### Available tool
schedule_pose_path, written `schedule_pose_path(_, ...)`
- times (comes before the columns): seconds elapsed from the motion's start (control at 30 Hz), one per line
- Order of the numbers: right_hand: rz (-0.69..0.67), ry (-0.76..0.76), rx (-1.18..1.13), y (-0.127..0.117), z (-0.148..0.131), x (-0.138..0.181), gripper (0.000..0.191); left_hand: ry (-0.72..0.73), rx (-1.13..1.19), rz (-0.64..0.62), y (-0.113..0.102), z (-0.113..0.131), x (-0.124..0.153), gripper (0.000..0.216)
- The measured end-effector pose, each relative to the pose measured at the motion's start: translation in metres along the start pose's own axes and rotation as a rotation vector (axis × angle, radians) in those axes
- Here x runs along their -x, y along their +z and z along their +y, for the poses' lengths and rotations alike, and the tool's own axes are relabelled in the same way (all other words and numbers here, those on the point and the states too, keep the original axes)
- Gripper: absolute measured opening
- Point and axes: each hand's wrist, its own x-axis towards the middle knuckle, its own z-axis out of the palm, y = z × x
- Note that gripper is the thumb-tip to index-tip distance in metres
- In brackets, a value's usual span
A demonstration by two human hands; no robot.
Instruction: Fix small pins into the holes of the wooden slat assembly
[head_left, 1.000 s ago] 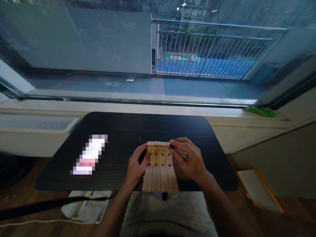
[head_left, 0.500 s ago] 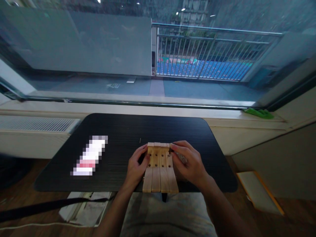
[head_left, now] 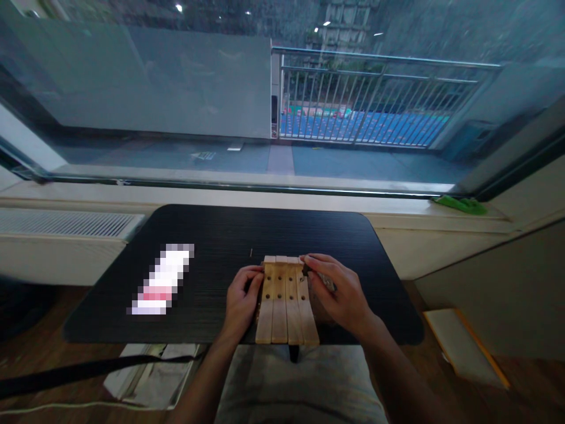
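Several light wooden slats point(head_left: 286, 303) with rows of small holes lie side by side on a black table point(head_left: 220, 247), reaching past its near edge. My left hand point(head_left: 241, 300) grips the left side of the slats, fingers curled against the outer one. My right hand point(head_left: 339, 288) rests at their upper right corner, its fingers pinched round a small dark tool point(head_left: 324, 281) whose tip touches the rightmost slat.
A blurred white and red object point(head_left: 162, 280) lies on the table's left part. Beyond the table run a windowsill point(head_left: 309, 197) and a big window; a green thing point(head_left: 461, 204) lies on the sill at right. A radiator grille point(head_left: 62, 222) sits left, a flat box point(head_left: 468, 347) on the floor right.
My left thumb has come off the slat tops and curled to the left edge. The right hand has barely shifted at the upper right corner.
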Motion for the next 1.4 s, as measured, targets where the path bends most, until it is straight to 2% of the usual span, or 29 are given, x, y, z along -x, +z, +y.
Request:
schedule_pose_path(0.5, 0.003, 0.034, -0.081, 0.0010, 0.0039, 0.0037, 0.041, 0.034, -0.036, 0.013, 0.0000, -0.0021, 0.0000, 0.028)
schedule_pose_path(0.73, 0.023, 0.032, -0.101, 0.0016, 0.0036, 0.0039, 0.040, 0.039, 0.002, 0.027, 0.0036, -0.0068, -0.0013, 0.013)
schedule_pose_path(1.03, 0.023, 0.041, -0.090, 0.0028, 0.0040, 0.0047, 0.038, 0.045, -0.015, 0.021, 0.0026, -0.0067, -0.0028, 0.022)
schedule_pose_path(1.4, 0.041, 0.035, -0.085, 0.0034, 0.0048, 0.0034, 0.037, 0.051, -0.019, 0.005, 0.0017, -0.0071, -0.0026, 0.018)
